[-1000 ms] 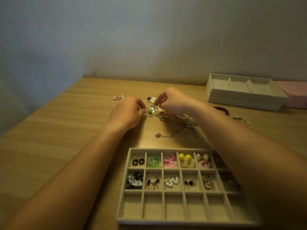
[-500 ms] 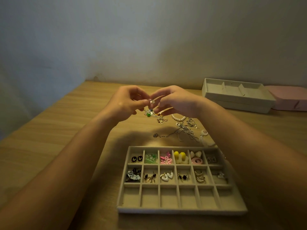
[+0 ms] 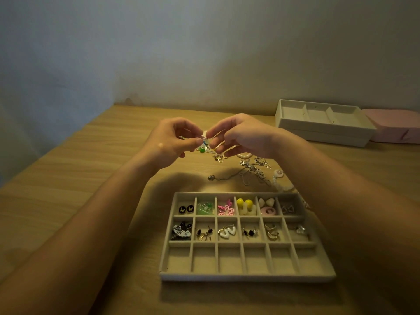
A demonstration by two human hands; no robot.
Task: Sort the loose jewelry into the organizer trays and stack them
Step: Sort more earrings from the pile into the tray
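**A:** What is the room like?

**B:** Dim. A plain pale wall (image 3: 204, 53) meets a tan surface (image 3: 68, 178) with long wood-grain streaks. A grid tray (image 3: 247, 276) lies flat on it, nearest the person.

**A:** What is the tray made of?

**B:** It looks like beige, velvety fabric, divided into three rows of six squarish compartments. Its far and middle rows hold earrings. Among them are glossy yellow balls (image 3: 244, 203) in the far row and white hearts (image 3: 227, 231) on hoops in the middle row.

**A:** And the hands?

**B:** Both are raised beyond the tray's far edge. The left grip (image 3: 169, 144) pinches one side of a small beaded piece (image 3: 205, 134) between thumb and fingertip. The right grip (image 3: 243, 137) pinches the other side, its fingers curled. A round green bead (image 3: 201, 150) sits just below them. I cannot tell whether it hangs from the piece or lies on the surface.

**A:** Where is the rest of the loose jewelry?

**B:** Just beyond the tray's far right corner there is a tangle of thin silver chains (image 3: 252, 171). A short pearl strand (image 3: 244, 155) lies behind it.

**A:** Anything else?

**B:** Well beyond the tray, to its right, two trays (image 3: 318, 130) of the same fabric sit stacked. The top one has wide compartments. A flat pink box (image 3: 395, 130) lies just beside them, on the side away from the grid tray.
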